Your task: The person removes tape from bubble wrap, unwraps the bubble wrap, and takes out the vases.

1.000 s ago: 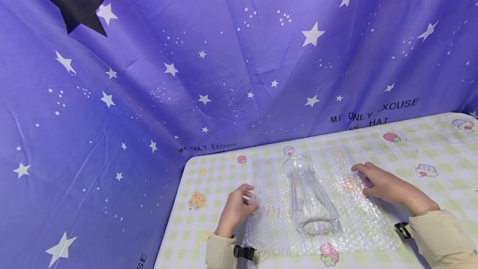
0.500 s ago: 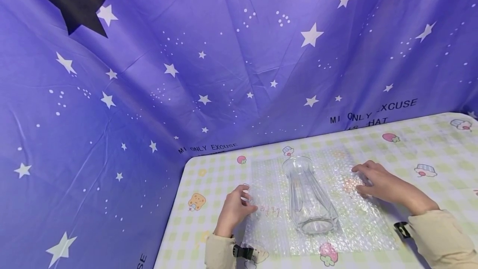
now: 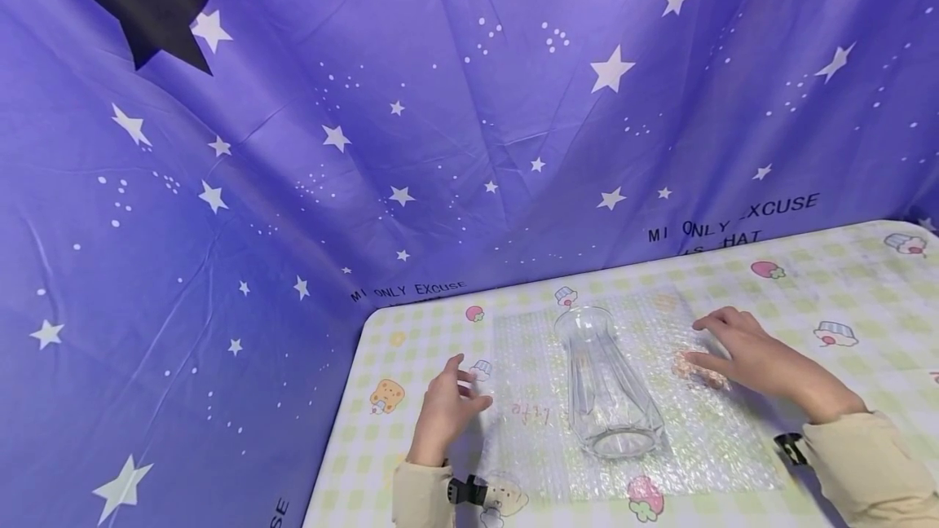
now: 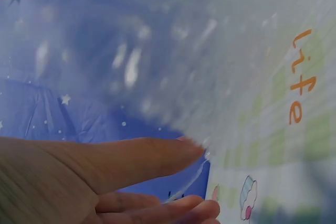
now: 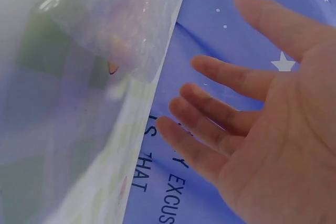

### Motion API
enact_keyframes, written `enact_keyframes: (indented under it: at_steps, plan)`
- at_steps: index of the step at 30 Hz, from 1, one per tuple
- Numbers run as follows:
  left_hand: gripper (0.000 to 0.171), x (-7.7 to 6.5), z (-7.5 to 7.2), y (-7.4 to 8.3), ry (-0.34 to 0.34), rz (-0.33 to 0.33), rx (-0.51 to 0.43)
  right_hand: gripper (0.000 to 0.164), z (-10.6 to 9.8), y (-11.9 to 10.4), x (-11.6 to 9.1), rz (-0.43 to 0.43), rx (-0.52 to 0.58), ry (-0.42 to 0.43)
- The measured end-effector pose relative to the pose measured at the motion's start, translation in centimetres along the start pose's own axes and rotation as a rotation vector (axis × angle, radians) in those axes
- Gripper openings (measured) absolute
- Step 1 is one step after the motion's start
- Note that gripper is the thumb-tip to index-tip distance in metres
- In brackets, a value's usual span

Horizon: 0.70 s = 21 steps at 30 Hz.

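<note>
A clear faceted glass vase [image 3: 614,398] lies on its side on a sheet of bubble wrap [image 3: 530,451], its wide base toward me and its rim toward the back. To the left of the wrap, my left hand [image 3: 443,410] is held with fingers spread, its thumb close to the sheet's left edge. The left wrist view shows that thumb [image 4: 142,158] stretched out just below the blurred plastic. My right hand [image 3: 756,357] hovers at the right edge of the wrap. Its fingers [image 5: 220,74] are apart with nothing between them.
Green-and-white checked cloth [image 3: 866,292] with cupcake, strawberry and bear prints covers the table. A purple curtain [image 3: 440,137] with white stars hangs right behind it and along the left side. Beige sleeves [image 3: 866,463] and black wrist straps [image 3: 465,491] are near the front.
My left hand has shifted left, away from the wrap's edge, and its fingers have straightened. My right hand's thumb has spread further out over the wrap. The vase has not moved.
</note>
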<state>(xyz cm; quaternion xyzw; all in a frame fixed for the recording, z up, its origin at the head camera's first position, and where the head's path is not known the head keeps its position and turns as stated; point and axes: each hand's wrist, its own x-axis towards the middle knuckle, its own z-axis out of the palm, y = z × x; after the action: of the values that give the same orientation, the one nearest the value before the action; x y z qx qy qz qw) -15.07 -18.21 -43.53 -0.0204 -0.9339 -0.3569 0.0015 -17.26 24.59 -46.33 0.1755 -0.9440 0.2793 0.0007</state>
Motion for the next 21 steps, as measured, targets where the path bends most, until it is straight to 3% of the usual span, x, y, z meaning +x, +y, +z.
enact_keyframes:
  at_steps: [14,21]
  plan:
    - [0.071,-1.5,-2.6,1.0,0.100,0.023,0.016,0.057,-0.5,-1.4,0.2,-0.048,0.035,0.023]
    - [0.067,-2.2,-2.4,2.8,0.106,0.081,-0.015,0.062,-0.7,-1.9,0.0,-0.040,0.072,0.008]
